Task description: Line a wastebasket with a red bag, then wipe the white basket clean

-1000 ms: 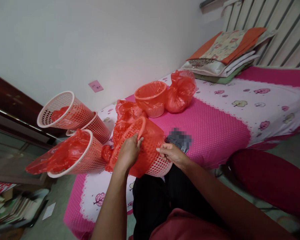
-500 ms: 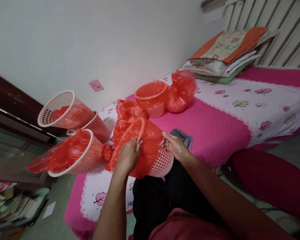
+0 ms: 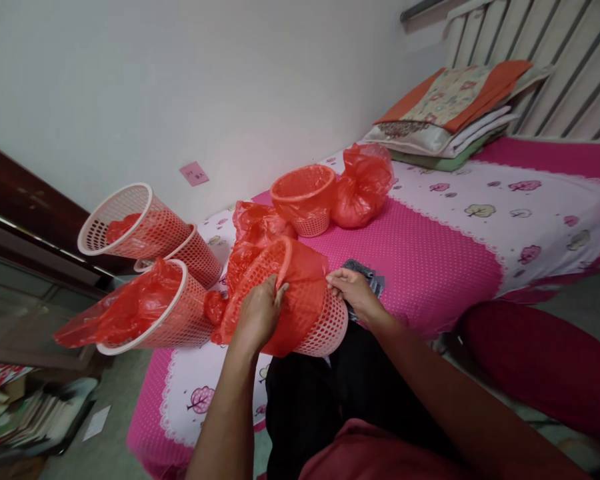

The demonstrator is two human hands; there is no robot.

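Note:
A pink perforated plastic wastebasket (image 3: 329, 328) lies tilted across my lap, its mouth facing up and left. A red plastic bag (image 3: 303, 297) lines it and is folded over the rim, covering the upper part of the outside. My left hand (image 3: 259, 308) is closed on the rim with the bag under its fingers. At the basket's right side, my right hand (image 3: 354, 291) pinches the hanging edge of the bag between thumb and fingers. Just behind that hand lies a small dark grey item (image 3: 364, 275), partly blurred out.
Several similar baskets with red bags stand or lean on the bed: one lined basket (image 3: 305, 200) at the back, others like this basket (image 3: 180, 313) at left. A knotted red bag (image 3: 360, 190) sits beside folded bedding (image 3: 445, 113). A dark red stool (image 3: 535, 360) stands right.
My right hand has shifted slightly down with its fingers drawn closer together on the bag's edge. My left hand stays on the rim. The view has tilted a little.

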